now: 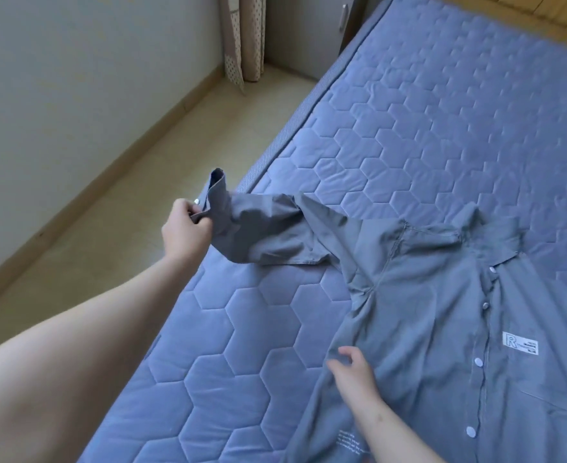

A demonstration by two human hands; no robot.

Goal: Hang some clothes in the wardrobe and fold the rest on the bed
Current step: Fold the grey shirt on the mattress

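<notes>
Grey shirt, soft and limp on the bed: my left hand pinches the cuff, centre-left, a good hold I'd say; right hand rests loose-fingered on its side.

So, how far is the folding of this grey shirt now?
Done: the grey shirt lies spread, front up, on the bed. In hand: the left hand pinches the sleeve cuff, held out past the bed edge; the right hand rests on the shirt's side. Left: no fold is made yet.

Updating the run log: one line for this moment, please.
left hand grips sleeve cuff, lifted | right hand rests on shirt | shirt buttoned, on bed
</notes>
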